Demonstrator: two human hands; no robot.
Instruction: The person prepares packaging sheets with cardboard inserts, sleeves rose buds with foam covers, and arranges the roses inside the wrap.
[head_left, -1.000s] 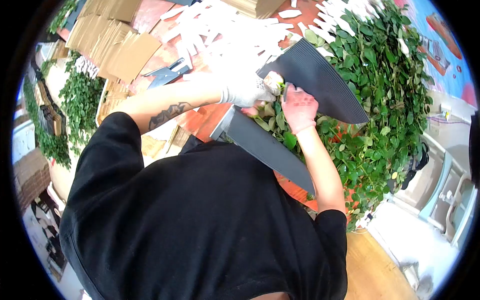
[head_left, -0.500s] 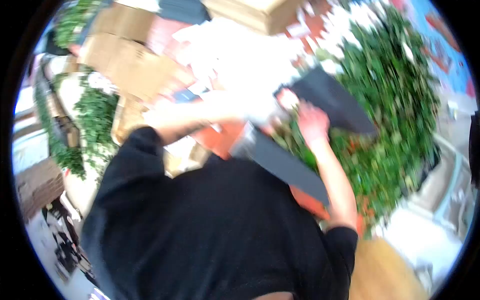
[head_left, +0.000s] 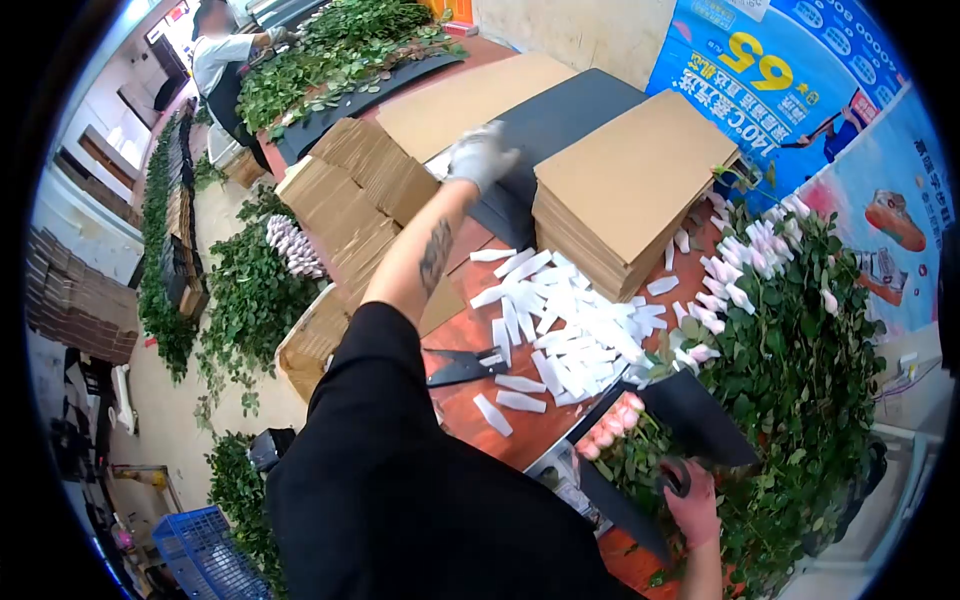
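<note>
My left hand (head_left: 483, 158), in a pale grey glove, is stretched forward over a stack of dark sheets (head_left: 575, 115). Its fingers are spread, and whether they touch the sheets is unclear. My right hand (head_left: 692, 502), in a pinkish-red glove, is at the lower right with its fingers curled around a dark curved piece (head_left: 676, 478). Just beyond it, several pink roses (head_left: 610, 425) lie with their leafy stems between two dark flaps, one flap (head_left: 695, 415) right of the blooms and another flap (head_left: 622, 505) nearer my body.
White paper strips (head_left: 570, 330) are scattered over the red table (head_left: 470, 405) beside black scissors (head_left: 460, 367). Cardboard stacks (head_left: 630, 170) and folded cartons (head_left: 350, 190) stand behind. Leafy roses (head_left: 790, 400) pile at right. Another person (head_left: 225, 70) works at the far left.
My left hand has moved from beside the roses, forward and left to the dark sheets. My right hand has drawn back towards me. The view has shifted, and the earlier frame is blurred.
</note>
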